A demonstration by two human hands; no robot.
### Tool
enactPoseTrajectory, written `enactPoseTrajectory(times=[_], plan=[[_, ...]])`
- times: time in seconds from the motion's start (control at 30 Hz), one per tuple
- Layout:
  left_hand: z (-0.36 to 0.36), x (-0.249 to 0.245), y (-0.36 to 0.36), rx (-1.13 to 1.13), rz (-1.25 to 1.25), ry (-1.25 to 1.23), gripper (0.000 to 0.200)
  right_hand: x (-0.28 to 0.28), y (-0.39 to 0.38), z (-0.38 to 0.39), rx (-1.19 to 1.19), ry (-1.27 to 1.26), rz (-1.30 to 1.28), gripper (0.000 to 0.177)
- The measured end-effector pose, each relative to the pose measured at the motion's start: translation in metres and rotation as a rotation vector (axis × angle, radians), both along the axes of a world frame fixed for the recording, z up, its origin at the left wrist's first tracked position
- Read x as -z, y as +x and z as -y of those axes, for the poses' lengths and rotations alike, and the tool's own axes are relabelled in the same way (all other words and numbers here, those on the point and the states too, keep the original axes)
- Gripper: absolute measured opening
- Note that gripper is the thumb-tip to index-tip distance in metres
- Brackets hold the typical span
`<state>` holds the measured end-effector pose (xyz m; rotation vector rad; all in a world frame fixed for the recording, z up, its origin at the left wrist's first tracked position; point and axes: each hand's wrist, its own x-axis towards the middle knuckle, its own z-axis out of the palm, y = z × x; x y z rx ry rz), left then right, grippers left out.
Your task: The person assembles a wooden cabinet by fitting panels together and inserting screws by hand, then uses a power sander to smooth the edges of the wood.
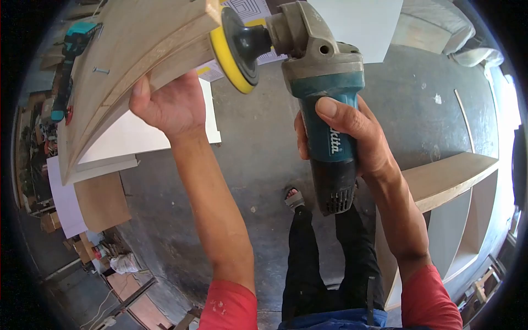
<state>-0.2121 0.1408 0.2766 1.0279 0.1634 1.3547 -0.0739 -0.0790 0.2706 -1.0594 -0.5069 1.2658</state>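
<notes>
My right hand [366,132] is wrapped round the teal body of a Makita angle grinder [324,77], thumb lying along its side. On the grinder's spindle sits a round black pad with a yellow foam layer [223,58]. The foam face is right at the edge of a wooden panel [159,30] with a curved front. My left hand [179,110] grips the lower edge of that panel from below, its thumb up against the wood and its other fingers partly hidden behind it.
On the panel lie a teal and black power tool [67,63] and a small screw [101,70]. A wooden cabinet frame [448,179] stands at the right. Scraps and tools [104,250] clutter the lower left; a thin strip [463,118] lies on the grey floor [253,165].
</notes>
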Motion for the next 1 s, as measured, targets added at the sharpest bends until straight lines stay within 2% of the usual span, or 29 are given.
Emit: enactPoseTrajectory(times=[0.1, 0.43, 0.53, 0.8, 0.93, 1.0], plan=[[0.003, -0.002, 0.001, -0.009, 0.001, -0.009, 0.059, 0.007, -0.005, 0.005, 0.007, -0.011, 0.009, 0.057], [0.0, 0.0, 0.003, -0.005, -0.002, -0.002, 0.059, 0.011, -0.013, 0.016, -0.018, -0.004, 0.011, 0.061], [0.0, 0.0, 0.005, -0.023, 0.028, -0.017, 0.068, 0.011, -0.014, 0.014, -0.015, 0.012, 0.005, 0.061], [0.0, -0.003, 0.005, 0.048, -0.062, 0.115, 0.068, 0.026, -0.01, 0.011, -0.032, 0.013, -0.001, 0.064], [-0.011, 0.002, 0.004, 0.047, 0.01, 0.081, 0.07, 0.02, -0.011, 0.01, -0.016, 0.034, -0.019, 0.064], [-0.013, 0.004, 0.001, 0.092, 0.02, 0.141, 0.068, 0.017, -0.009, 0.008, -0.018, 0.056, -0.041, 0.064]])
